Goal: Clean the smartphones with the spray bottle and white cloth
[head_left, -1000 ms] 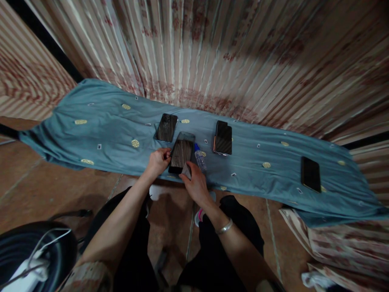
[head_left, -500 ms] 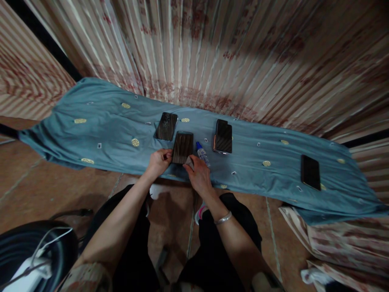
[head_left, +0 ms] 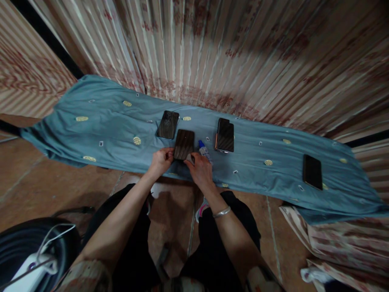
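A dark phone (head_left: pixel 184 144) lies flat on the blue cloth (head_left: pixel 100 125) near its front edge. My left hand (head_left: pixel 161 160) grips the phone's near left corner. My right hand (head_left: pixel 199 169) rests at its near right corner with a small grey cloth pad (head_left: pixel 190 157) pinched under the fingers. A small spray bottle with a blue cap (head_left: pixel 204 150) lies just right of the phone, beside my right hand.
Three more dark phones lie on the cloth: one behind (head_left: pixel 167 124), one to the right (head_left: pixel 225 135), one far right (head_left: pixel 312 171). Striped curtains (head_left: pixel 212 52) hang behind. A black round object with a white cable (head_left: pixel 36 251) sits bottom left; folded fabric (head_left: pixel 340 243) lies bottom right.
The phone, tilted up in my hands a second ago, now lies flat on the cloth. Both hands moved forward with it and stay at its near corners.
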Demonstrator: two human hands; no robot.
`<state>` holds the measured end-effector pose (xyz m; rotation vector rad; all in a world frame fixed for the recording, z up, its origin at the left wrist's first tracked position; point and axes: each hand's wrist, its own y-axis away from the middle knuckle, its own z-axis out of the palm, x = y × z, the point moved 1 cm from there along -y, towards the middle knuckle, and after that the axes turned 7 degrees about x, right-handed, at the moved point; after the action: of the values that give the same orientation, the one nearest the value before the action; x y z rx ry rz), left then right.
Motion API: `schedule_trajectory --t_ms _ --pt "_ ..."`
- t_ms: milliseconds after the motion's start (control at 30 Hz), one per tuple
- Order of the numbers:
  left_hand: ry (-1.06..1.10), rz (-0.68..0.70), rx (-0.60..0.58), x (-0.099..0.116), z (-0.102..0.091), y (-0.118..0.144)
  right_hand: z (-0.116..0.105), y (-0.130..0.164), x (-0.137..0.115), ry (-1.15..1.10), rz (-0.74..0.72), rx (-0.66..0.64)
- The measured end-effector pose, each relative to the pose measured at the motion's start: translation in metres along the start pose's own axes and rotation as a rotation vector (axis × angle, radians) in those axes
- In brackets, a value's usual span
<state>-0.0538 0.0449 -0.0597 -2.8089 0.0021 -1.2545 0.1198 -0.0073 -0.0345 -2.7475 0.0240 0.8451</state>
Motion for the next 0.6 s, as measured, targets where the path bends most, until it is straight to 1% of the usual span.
schedule_trajectory --t_ms 133,233,433,600 --pt "0.053 -0.022 -0.006 -0.001 0.0 0.0 -0.002 -0.001 -0.002 0.059 0.022 -0.042" --pt "0.085 -0.026 -0.009 -0.001 -0.002 0.001 -0.003 0.0 -0.003 0.076 0.025 -0.049" --pt "0.072 -0.036 -0.018 0.004 -0.007 0.003 -0.003 0.0 -0.005 0.134 0.017 -0.058" --pt "0.077 -0.042 -0.044 0.009 -0.007 0.002 -0.007 -0.001 -0.005 0.111 0.015 -0.084"
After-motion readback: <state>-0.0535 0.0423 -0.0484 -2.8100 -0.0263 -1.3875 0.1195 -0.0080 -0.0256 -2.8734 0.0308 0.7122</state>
